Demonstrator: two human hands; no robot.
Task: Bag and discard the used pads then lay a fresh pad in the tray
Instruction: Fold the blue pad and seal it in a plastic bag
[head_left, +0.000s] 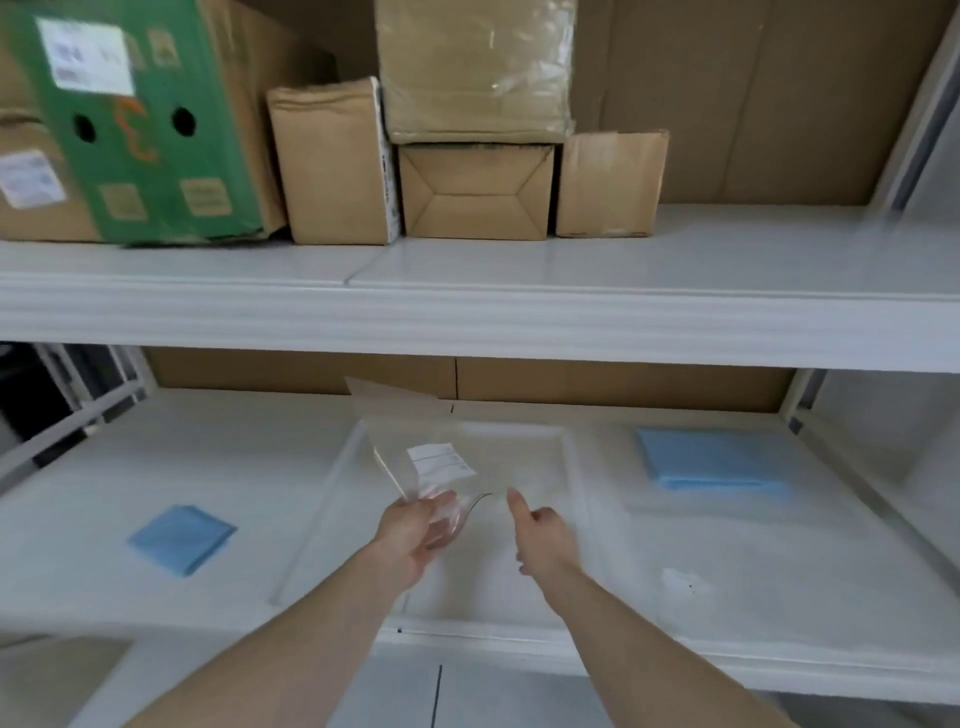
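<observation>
A clear plastic bag (415, 441) with a white label stands tilted above the white tray (574, 467) on the lower shelf (260, 467), its near edge pinched by the left hand (415, 530). The right hand (540, 535) is just beside it, fingers curled, thumb up, holding nothing. One folded blue pad (182, 538) lies left of the tray, a larger blue pad (717, 465) right. Cardboard boxes (332, 161) fill the upper shelf
</observation>
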